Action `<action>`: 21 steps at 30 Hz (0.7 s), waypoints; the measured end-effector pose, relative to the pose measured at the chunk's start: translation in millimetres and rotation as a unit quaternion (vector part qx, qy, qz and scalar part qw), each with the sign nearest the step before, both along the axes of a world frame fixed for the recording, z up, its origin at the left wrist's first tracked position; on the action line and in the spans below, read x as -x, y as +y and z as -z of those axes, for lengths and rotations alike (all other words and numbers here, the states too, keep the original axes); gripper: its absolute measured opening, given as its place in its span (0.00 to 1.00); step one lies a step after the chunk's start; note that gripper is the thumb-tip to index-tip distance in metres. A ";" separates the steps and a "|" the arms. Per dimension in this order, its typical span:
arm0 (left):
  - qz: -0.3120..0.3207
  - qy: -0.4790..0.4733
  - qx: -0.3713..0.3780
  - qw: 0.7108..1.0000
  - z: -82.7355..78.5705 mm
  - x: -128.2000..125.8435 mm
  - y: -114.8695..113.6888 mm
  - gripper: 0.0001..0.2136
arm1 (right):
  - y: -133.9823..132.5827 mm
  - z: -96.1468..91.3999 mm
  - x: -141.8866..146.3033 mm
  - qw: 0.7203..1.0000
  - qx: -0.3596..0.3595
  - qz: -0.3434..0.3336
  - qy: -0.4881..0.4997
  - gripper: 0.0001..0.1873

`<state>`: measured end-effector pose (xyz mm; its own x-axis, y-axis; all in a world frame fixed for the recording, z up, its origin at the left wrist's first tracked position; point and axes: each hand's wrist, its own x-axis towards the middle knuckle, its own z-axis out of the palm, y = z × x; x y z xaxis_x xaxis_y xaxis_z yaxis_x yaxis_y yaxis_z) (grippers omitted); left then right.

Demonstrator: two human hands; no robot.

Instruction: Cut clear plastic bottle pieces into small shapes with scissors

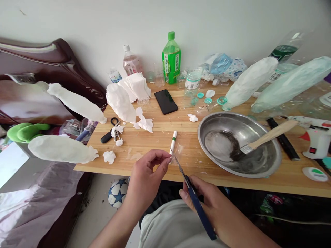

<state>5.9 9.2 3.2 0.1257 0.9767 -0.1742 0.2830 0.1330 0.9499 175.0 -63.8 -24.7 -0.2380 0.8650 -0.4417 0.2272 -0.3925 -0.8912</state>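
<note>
In front of me, my left hand (148, 177) pinches a small clear scrap, perhaps plastic (179, 150), between thumb and fingers. My right hand (207, 199) grips a pair of scissors (198, 208) with dark blue handles. Its narrow blades point up and to the left, touching or nearly touching the scrap at my left fingertips. Just beyond them a white marker pen with a green band (174, 137) lies on the wooden table (155, 144); the blade tips overlap its lower end. My fingers hide part of the scrap.
Right of my hands is a metal bowl (207, 162) with a wooden-handled brush (274, 134) in it. A black phone (166, 101) and a green drink bottle (171, 60) are behind. White wrapped bottles (77, 103) hang over the left edge. A glue gun (317, 134) is far right.
</note>
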 end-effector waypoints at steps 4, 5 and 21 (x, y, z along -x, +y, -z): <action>-0.001 -0.004 -0.001 1.000 -1.5 -1.7 1.0 0.04 | -0.3 6.8 1.5 1.000 0.001 0.011 0.005 0.19; -0.002 -0.005 -0.003 1.000 -1.6 -1.7 1.6 0.04 | -0.7 8.1 0.9 1.000 -0.002 0.009 -0.003 0.19; 0.008 -0.035 0.008 0.999 -6.0 4.6 5.5 0.05 | -4.0 23.1 1.3 0.999 -0.005 0.043 -0.008 0.21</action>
